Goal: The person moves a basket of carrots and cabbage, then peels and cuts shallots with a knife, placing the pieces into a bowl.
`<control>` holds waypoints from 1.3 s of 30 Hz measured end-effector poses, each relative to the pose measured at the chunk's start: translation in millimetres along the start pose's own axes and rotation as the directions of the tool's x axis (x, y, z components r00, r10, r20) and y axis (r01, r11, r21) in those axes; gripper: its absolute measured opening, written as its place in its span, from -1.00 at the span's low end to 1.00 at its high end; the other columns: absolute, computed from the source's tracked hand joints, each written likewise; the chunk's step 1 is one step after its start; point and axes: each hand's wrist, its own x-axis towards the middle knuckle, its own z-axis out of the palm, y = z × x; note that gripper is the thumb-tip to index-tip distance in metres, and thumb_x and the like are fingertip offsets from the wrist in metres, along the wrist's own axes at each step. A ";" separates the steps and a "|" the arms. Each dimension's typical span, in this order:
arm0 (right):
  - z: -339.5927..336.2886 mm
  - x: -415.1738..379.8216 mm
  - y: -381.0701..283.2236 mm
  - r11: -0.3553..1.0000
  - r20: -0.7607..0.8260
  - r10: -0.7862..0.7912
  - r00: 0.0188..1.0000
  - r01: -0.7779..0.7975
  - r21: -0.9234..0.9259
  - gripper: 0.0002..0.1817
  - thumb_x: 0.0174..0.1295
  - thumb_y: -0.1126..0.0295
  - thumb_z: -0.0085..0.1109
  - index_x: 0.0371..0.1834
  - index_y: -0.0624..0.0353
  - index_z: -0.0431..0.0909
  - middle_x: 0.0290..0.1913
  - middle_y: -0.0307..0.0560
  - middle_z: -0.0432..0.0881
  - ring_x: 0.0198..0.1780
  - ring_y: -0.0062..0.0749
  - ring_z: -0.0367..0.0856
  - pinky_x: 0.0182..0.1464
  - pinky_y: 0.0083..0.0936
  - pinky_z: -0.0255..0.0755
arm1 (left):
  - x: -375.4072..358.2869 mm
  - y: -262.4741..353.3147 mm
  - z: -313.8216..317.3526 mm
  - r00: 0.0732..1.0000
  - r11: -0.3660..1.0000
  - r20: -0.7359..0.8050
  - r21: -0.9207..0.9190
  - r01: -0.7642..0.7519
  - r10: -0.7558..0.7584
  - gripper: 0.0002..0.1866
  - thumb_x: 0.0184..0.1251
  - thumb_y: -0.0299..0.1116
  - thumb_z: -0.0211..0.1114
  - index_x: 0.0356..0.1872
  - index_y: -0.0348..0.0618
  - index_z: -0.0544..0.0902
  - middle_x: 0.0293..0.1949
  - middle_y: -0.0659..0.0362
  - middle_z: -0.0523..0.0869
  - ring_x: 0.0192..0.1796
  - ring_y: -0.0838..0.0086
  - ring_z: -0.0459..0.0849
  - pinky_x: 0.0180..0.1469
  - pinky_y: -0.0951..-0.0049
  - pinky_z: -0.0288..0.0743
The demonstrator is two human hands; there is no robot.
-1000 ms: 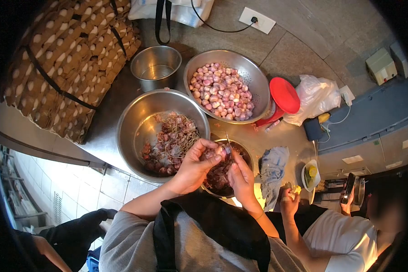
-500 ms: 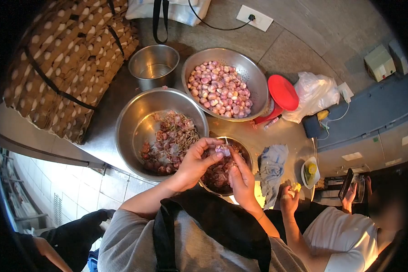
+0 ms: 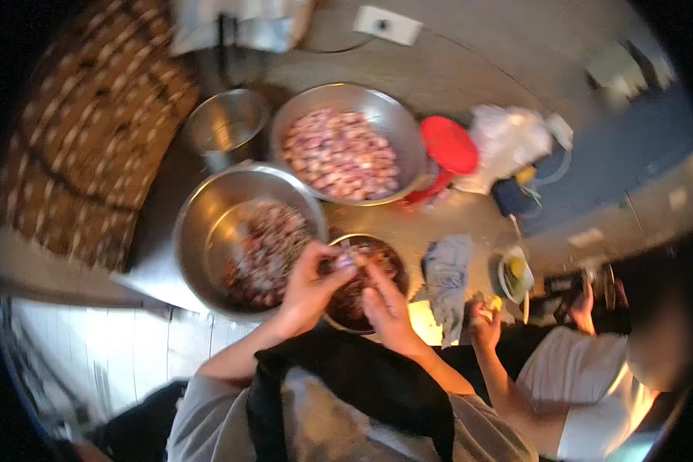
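Observation:
Pinched between the thumb and fingers of my left hand (image 3: pixel 313 283) is a small purple shallot (image 3: pixel 347 260). My right hand (image 3: pixel 390 308) meets it from the other side, its fingers closed at the shallot; blur hides whatever they grip. Both hands are over a smaller metal bowl (image 3: pixel 401 296) with dark reddish peelings (image 3: pixel 352 296) in it. To the left, a wide steel bowl (image 3: pixel 196 219) holds unpeeled shallots (image 3: pixel 266 258). Behind it, a steel colander (image 3: pixel 408 135) is heaped with peeled pinkish shallots (image 3: pixel 339 154).
An empty metal pot (image 3: pixel 227 123) stands behind, beside stacked egg trays (image 3: pixel 85 138). Rightward are a red lid (image 3: pixel 449 146), a plastic bag (image 3: pixel 508 142), a grey cloth (image 3: pixel 446 266) and a white bowl (image 3: pixel 507 281). Close on my right, another person's hand (image 3: pixel 485 331) holds something yellow.
The view has shifted and blurred, so the bowls and colander appear farther left. My hands remain together at the shallot over the smaller bowl.

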 end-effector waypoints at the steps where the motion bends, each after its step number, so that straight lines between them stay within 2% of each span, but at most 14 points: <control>1: -2.5 5.2 -4.2 0.992 0.028 -0.114 0.993 0.115 -0.046 -0.53 0.32 0.35 -0.15 0.29 0.21 0.14 0.24 -0.04 0.31 0.31 -0.35 0.17 0.30 -0.47 0.00 | 0.9 -1.7 -0.8 1.000 1.000 0.015 0.019 -0.014 0.014 -0.78 0.11 -0.62 0.20 -0.24 -0.18 0.43 -0.27 0.25 0.48 -0.12 0.57 0.45 0.00 0.54 0.32; 7: -8.0 -7.4 -10.4 0.970 -0.023 -0.041 0.999 0.035 -0.240 -0.55 0.31 0.25 -0.15 0.27 0.03 0.18 0.08 0.15 0.43 0.04 -0.02 0.47 0.04 -0.40 0.35 | 0.5 -6.5 -5.5 0.998 0.998 0.054 0.063 -0.020 0.016 -0.76 0.10 -0.62 0.21 -0.23 -0.17 0.40 -0.23 0.22 0.49 -0.14 0.55 0.46 0.00 0.54 0.34; 9: -12.7 -5.1 -9.2 0.975 -0.112 -0.140 0.984 0.118 -0.187 -0.56 0.31 0.27 -0.16 0.26 0.04 0.20 -0.03 0.16 0.51 -0.04 0.02 0.51 -0.04 -0.37 0.39 | 0.9 -6.7 0.6 0.996 1.000 0.088 0.012 -0.022 0.021 -0.81 0.19 -0.57 0.16 -0.19 -0.18 0.40 -0.24 0.21 0.50 -0.16 0.57 0.46 -0.02 0.55 0.34; 14: -24.6 -7.3 -6.4 0.981 -0.128 -0.087 0.988 0.062 -0.185 -0.57 0.32 0.26 -0.17 0.25 0.05 0.22 0.01 0.17 0.47 -0.02 0.01 0.51 -0.02 -0.34 0.38 | 2.0 -6.3 0.7 0.975 0.991 0.195 -0.059 0.118 -0.104 -0.76 0.26 -0.45 0.14 -0.06 -0.13 0.40 -0.13 0.23 0.52 -0.15 0.56 0.51 -0.06 0.52 0.42; 17: -24.9 -3.9 10.2 0.970 -0.213 -0.129 0.968 0.079 -0.228 -0.57 0.32 0.25 -0.17 0.25 0.03 0.22 -0.01 0.17 0.49 -0.03 0.03 0.51 -0.02 -0.33 0.38 | -0.2 2.0 12.0 0.979 0.989 0.155 -0.056 0.141 -0.131 -0.71 0.27 -0.45 0.13 0.01 -0.13 0.40 -0.11 0.22 0.53 -0.12 0.55 0.51 -0.06 0.51 0.41; 18: -28.4 -4.6 2.3 0.977 -0.180 -0.023 0.983 -0.016 -0.212 -0.56 0.32 0.23 -0.16 0.26 0.02 0.21 -0.01 0.17 0.49 -0.02 0.02 0.50 -0.01 -0.33 0.38 | -0.2 3.5 14.5 0.977 0.985 0.155 -0.067 0.157 -0.145 -0.70 0.27 -0.45 0.13 0.02 -0.13 0.39 -0.10 0.22 0.52 -0.12 0.55 0.51 -0.05 0.51 0.41; 21: -28.8 -4.0 8.6 0.973 -0.188 0.000 0.982 -0.044 -0.227 -0.55 0.32 0.22 -0.16 0.27 0.00 0.20 0.00 0.16 0.49 0.01 0.01 0.49 0.01 -0.32 0.38 | 0.4 5.1 17.3 0.971 0.977 0.149 -0.075 0.202 -0.189 -0.68 0.27 -0.46 0.12 0.05 -0.13 0.39 -0.09 0.21 0.52 -0.09 0.53 0.50 -0.05 0.50 0.41; 22: -27.0 -3.0 16.8 0.961 -0.210 -0.109 0.972 0.050 -0.271 -0.54 0.32 0.24 -0.16 0.28 0.01 0.18 0.06 0.15 0.46 0.06 -0.06 0.48 0.05 -0.37 0.35 | 2.4 1.6 14.2 0.970 0.976 0.137 -0.059 0.212 -0.202 -0.68 0.27 -0.47 0.12 0.04 -0.13 0.40 -0.09 0.21 0.51 -0.08 0.53 0.50 -0.04 0.49 0.41; 25: -25.0 -0.6 18.2 0.990 -0.160 -0.133 0.978 0.124 -0.061 -0.53 0.35 0.31 -0.21 0.31 0.17 0.12 0.30 -0.03 0.23 0.33 -0.36 0.14 0.31 -0.50 -0.01 | 4.9 -2.7 3.7 0.963 0.966 0.114 -0.047 0.253 -0.246 -0.72 0.26 -0.49 0.11 0.00 -0.13 0.42 -0.07 0.21 0.50 -0.03 0.53 0.48 0.00 0.45 0.40; 27: -24.9 0.6 18.9 0.995 -0.125 -0.063 0.990 0.072 0.065 -0.54 0.35 0.33 -0.21 0.29 0.24 0.13 0.31 -0.05 0.20 0.36 -0.39 0.05 0.35 -0.51 -0.12 | 5.3 0.8 2.6 0.965 0.968 0.116 -0.065 0.243 -0.235 -0.74 0.25 -0.52 0.12 -0.04 -0.17 0.41 -0.04 0.16 0.47 -0.03 0.44 0.52 0.03 0.40 0.45; 29: -27.0 -1.9 12.1 0.992 -0.138 0.108 0.985 -0.097 0.078 -0.54 0.34 0.36 -0.20 0.28 0.27 0.15 0.29 -0.04 0.23 0.33 -0.41 0.12 0.32 -0.53 -0.06 | 7.6 -3.6 -4.7 0.968 0.965 0.121 -0.121 0.234 -0.219 -0.72 0.25 -0.54 0.10 -0.01 -0.12 0.40 -0.08 0.19 0.50 -0.04 0.46 0.50 -0.01 0.41 0.44; 33: -23.3 -1.4 8.9 0.961 -0.147 0.220 0.964 -0.189 0.201 -0.53 0.33 0.38 -0.18 0.29 0.28 0.14 0.27 -0.03 0.25 0.28 -0.42 0.18 0.27 -0.56 -0.01 | 7.7 0.6 -7.3 0.975 0.970 0.101 -0.128 0.208 -0.196 -0.73 0.23 -0.55 0.13 -0.05 -0.12 0.40 -0.10 0.20 0.50 -0.07 0.49 0.52 -0.03 0.42 0.48; 35: -19.6 -5.8 4.1 0.950 -0.090 0.240 0.967 -0.215 0.226 -0.52 0.32 0.38 -0.17 0.30 0.28 0.11 0.28 -0.01 0.24 0.30 -0.39 0.16 0.28 -0.54 -0.03 | 6.7 -0.9 -6.6 0.975 0.964 0.101 -0.163 0.211 -0.197 -0.74 0.22 -0.55 0.14 -0.07 -0.12 0.41 -0.11 0.21 0.51 -0.08 0.51 0.53 -0.04 0.43 0.49; 39: -10.0 -7.6 -5.8 0.994 0.012 0.104 0.995 -0.104 0.016 -0.48 0.30 0.37 -0.12 0.31 0.28 0.08 0.28 0.04 0.23 0.33 -0.31 0.14 0.30 -0.50 -0.05 | 5.6 -5.2 -6.0 0.979 0.959 0.120 -0.214 0.187 -0.164 -0.75 0.17 -0.57 0.20 -0.13 -0.14 0.43 -0.16 0.22 0.55 -0.11 0.55 0.54 -0.03 0.51 0.45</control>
